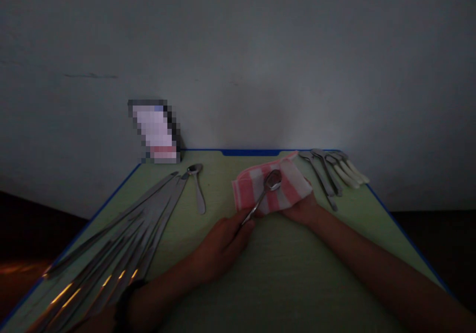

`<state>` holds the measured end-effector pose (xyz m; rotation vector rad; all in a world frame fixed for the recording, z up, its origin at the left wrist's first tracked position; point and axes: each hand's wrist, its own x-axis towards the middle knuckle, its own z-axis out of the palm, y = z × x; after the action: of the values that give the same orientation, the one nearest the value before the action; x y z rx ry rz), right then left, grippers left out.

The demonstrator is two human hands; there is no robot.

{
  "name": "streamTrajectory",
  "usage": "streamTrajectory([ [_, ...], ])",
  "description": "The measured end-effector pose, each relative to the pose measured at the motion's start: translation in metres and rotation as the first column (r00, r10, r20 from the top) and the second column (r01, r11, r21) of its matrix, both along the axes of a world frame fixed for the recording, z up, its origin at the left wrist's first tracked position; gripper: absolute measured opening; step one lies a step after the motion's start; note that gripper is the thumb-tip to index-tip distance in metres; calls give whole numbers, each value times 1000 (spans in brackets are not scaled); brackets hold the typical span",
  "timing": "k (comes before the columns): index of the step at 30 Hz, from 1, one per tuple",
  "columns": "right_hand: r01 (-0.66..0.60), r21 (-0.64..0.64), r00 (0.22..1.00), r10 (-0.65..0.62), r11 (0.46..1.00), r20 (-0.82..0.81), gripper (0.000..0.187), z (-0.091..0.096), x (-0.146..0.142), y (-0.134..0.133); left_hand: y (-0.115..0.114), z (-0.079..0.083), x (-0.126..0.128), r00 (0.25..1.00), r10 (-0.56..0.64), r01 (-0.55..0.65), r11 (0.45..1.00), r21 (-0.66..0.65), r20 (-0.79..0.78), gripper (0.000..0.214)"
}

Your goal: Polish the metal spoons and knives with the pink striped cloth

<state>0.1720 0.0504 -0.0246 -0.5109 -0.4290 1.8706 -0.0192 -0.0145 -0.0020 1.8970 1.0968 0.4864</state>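
My left hand (226, 241) is closed round the handle of a metal spoon (272, 180), whose bowl points away from me. Behind and under that bowl spreads a pink-and-white striped cloth (250, 188). The cloth rests on my right hand (303, 209), which holds it from below; most of the fingers are hidden under the fabric. A black band circles my left wrist. To the left of my hands, a smaller spoon (199, 189) lies by itself on the green tabletop (282, 278).
Several long table knives (148, 219) lie fanned out at the left. At the back right are several metal spoons (322, 169), some pieces with white handles (351, 172). A blurred, phone-like screen (154, 130) leans against the grey wall (238, 65). Blue edging borders the table.
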Motion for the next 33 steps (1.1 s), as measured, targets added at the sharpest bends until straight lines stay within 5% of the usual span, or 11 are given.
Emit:
streamTrajectory([
  [33, -34, -17, 999, 34, 999, 24, 23, 11, -5, -3, 0, 0, 0, 999, -33, 34, 999, 37, -26, 26],
])
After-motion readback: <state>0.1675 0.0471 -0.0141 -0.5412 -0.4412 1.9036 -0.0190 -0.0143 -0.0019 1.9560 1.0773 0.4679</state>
